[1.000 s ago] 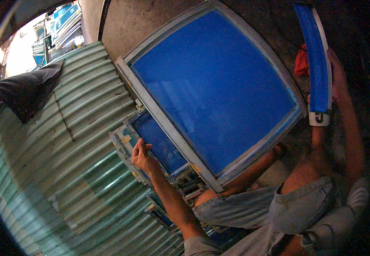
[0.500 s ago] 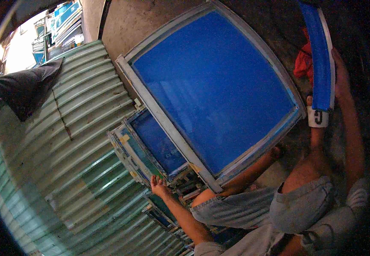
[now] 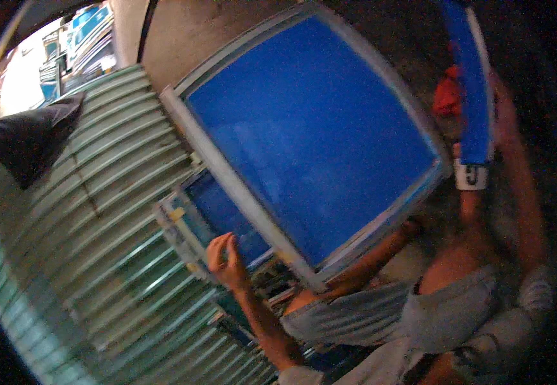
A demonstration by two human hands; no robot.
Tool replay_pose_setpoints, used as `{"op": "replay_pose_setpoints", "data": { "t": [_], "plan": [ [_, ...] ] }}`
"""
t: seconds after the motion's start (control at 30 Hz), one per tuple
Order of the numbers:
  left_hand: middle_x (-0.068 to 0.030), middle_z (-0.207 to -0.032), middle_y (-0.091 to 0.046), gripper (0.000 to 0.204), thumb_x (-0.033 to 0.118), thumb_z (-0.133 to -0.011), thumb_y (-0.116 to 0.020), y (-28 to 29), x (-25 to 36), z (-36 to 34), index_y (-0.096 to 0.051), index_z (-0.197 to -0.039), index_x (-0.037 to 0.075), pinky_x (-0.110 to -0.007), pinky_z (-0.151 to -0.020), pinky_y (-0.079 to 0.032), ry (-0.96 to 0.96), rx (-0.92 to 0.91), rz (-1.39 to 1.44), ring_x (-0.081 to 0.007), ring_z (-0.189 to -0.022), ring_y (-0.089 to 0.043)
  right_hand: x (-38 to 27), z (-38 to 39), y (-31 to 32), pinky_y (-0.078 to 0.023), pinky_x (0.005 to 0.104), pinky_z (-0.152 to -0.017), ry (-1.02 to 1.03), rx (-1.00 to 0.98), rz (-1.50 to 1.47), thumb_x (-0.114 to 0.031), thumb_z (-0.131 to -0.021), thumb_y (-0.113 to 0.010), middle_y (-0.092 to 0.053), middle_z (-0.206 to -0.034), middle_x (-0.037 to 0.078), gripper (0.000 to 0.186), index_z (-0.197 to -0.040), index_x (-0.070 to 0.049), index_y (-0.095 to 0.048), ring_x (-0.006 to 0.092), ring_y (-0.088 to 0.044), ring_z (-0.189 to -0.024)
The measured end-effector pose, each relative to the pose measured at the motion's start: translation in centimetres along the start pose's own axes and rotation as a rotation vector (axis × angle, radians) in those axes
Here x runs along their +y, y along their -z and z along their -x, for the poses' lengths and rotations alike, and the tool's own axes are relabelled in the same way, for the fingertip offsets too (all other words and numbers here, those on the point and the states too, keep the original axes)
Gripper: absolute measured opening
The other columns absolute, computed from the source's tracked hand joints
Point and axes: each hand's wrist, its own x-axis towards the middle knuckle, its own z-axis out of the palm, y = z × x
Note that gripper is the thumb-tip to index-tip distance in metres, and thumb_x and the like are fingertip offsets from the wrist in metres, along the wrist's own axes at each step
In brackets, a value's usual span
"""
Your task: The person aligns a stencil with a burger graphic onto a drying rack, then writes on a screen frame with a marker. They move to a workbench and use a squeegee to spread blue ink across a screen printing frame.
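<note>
My right hand (image 3: 504,115) grips a long, narrow blue strip with a pale edge (image 3: 474,96), held upright at the right. My left hand (image 3: 226,256) has curled, pinched fingers over the edge of a smaller dark-blue framed screen (image 3: 217,202); whether anything is in them is unclear through blur. Above and right of that hand stands a large screen (image 3: 310,135) with bright-blue mesh in a grey frame, overlapping the smaller one. A red bundled cloth (image 3: 446,93) lies partly behind the strip.
Corrugated metal sheeting (image 3: 73,244) fills the left, with dark draped material (image 3: 34,131) over it and stacked framed panels (image 3: 86,45) beyond. More frames (image 3: 230,308) lean below my left hand. My bare legs (image 3: 452,256) are bent at the lower right, one near a white object with a black marking (image 3: 471,174).
My left hand first dropped down along the smaller frames with fingers apart, then rose again and curled. The blue strip in my right hand shifted slightly right, then back left.
</note>
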Motion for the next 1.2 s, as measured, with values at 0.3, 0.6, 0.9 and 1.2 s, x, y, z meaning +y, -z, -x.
{"op": "replay_pose_setpoints", "data": {
  "t": [0.3, 0.6, 0.9, 1.2],
  "plan": [
    [-0.0127, -0.106, -0.066, 0.014, 0.008, -0.09, -0.065, 1.6, 5.0, -0.3, -0.071, -0.098, -0.003, -0.034, -0.088, -0.05, 0.041, -0.065, -0.166, -0.0231, -0.1, -0.061, 2.7, 0.2, -0.5, -0.054, 0.041, -0.087, 0.024, 0.134, -0.197, -0.033, -0.096, -0.06, -0.067, -0.112, 0.008, 0.041, -0.13, -0.009, -0.057, 0.0217, -0.065, -0.096],
    [-0.0118, -0.105, -0.066, 0.012, 0.005, -0.088, -0.067, 2.3, 4.0, -0.5, -0.072, -0.098, -0.001, -0.034, -0.091, -0.048, 0.082, -0.028, 0.002, -0.023, -0.1, -0.061, 2.4, 3.2, -2.5, -0.046, 0.0413, -0.102, 0.428, -0.218, 0.289, -0.026, -0.099, -0.054, -0.059, -0.128, 0.009, 0.038, -0.132, -0.008, -0.054, 0.0242, -0.056, -0.117],
    [-0.0108, -0.095, -0.068, 0.008, 0.005, -0.081, -0.074, -1.6, 10.7, -2.0, -0.072, -0.087, 0.002, -0.037, -0.087, -0.048, -0.16, -0.089, -0.213, -0.0257, -0.095, -0.062, -0.4, 2.0, 0.4, -0.042, 0.0451, -0.105, 0.125, 0.03, -0.008, -0.032, -0.1, -0.053, -0.057, -0.131, 0.014, 0.044, -0.132, -0.003, -0.053, 0.0296, -0.055, -0.117],
    [-0.0108, -0.095, -0.066, 0.009, 0.007, -0.081, -0.074, -3.2, 10.5, -2.1, -0.069, -0.087, 0.002, -0.037, -0.086, -0.048, -0.183, -0.103, -0.269, -0.0262, -0.094, -0.061, -0.8, 0.7, 0.4, -0.038, 0.0488, -0.107, 0.089, 0.012, -0.069, -0.038, -0.1, -0.051, -0.055, -0.133, 0.019, 0.051, -0.132, 0.002, -0.052, 0.0349, -0.055, -0.117]
  ]
}}
